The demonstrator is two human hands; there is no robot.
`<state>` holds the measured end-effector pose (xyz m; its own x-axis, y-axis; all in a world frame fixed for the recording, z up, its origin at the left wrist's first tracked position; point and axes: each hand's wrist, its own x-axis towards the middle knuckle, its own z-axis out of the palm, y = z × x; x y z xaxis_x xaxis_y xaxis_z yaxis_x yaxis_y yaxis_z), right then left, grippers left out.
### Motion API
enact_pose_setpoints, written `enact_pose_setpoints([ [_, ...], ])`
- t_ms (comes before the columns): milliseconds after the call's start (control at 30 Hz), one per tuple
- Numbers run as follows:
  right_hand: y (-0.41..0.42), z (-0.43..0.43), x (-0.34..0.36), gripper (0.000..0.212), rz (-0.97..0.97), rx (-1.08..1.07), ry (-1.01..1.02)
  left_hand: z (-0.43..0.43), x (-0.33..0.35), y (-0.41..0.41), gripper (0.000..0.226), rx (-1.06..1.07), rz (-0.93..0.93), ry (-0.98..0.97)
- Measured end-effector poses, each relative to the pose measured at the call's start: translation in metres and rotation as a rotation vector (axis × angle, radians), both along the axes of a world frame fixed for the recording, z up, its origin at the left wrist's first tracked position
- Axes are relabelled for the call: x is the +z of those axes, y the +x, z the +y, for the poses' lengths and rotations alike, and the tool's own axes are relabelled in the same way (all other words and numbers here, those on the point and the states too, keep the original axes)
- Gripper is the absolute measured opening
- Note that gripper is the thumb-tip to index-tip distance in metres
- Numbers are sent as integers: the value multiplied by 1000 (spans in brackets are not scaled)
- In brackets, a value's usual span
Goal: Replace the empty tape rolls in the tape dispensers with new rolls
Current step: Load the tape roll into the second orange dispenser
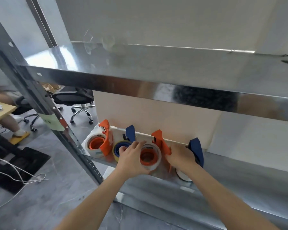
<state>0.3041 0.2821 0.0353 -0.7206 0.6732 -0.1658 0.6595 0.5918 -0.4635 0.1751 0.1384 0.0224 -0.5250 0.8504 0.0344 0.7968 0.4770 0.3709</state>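
Hands squeezed between blue dispensers (pixel 130 132) (pixel 196 147): left hand (pixel 131 157) grips the clear roll (pixel 157 154), right hand (pixel 181 156) clamps its orange dispenser (pixel 161 143).

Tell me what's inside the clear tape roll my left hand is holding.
An orange dispenser hub fills the clear tape roll. The left hand covers the roll's left edge, so that side is hidden.
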Motion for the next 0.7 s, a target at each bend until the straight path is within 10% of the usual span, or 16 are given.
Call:
enact_pose_setpoints([
  [700,4,21,-20,38,47,6,-259,19,-15,9,93,-37,-52,-149],
])
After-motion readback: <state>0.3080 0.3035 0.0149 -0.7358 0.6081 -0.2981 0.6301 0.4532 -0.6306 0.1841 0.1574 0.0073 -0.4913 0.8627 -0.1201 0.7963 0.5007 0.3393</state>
